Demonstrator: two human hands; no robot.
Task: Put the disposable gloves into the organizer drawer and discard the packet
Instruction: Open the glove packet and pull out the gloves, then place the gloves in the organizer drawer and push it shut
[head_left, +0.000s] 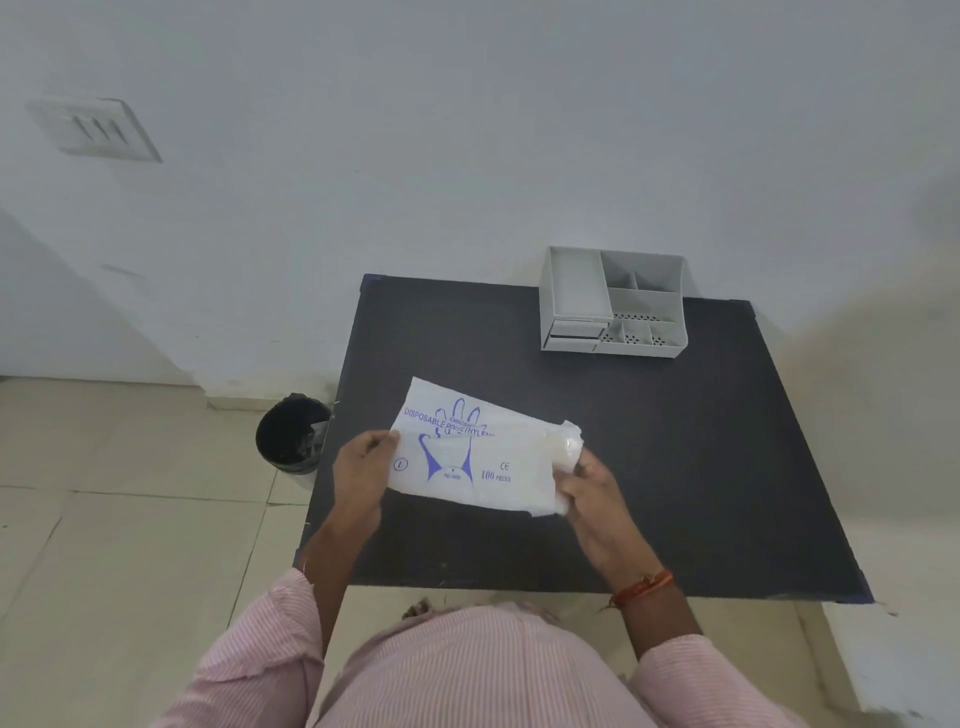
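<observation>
Right now the packet (478, 457), a white plastic bag printed in blue with a glove outline and the words "DISPOSABLE" and "100 PIECES", is held just above the near middle of the dark tabletop (701, 467). The left hand (363, 467) pinches the packet's left edge between thumb and fingers. The right hand (592, 493) is closed around the bunched right end, where a crumpled wad of clear gloves (569, 447) shows at the packet's mouth; whether the gloves are partly out or only gathered inside the plastic cannot be told. The packet lies tilted, its left end farther and its right end nearer.

At the far right of the tabletop, well apart from the packet, stands a grey organizer (613, 301) with several open compartments on top and a small drawer (574, 332) at its lower left front; the drawer looks pushed in. On the tiled floor (130, 519), just beside the tabletop's left edge, sits a black bin (291, 434). A red thread band (644, 587) circles the right wrist, and both arms wear pink striped sleeves (260, 649).
</observation>
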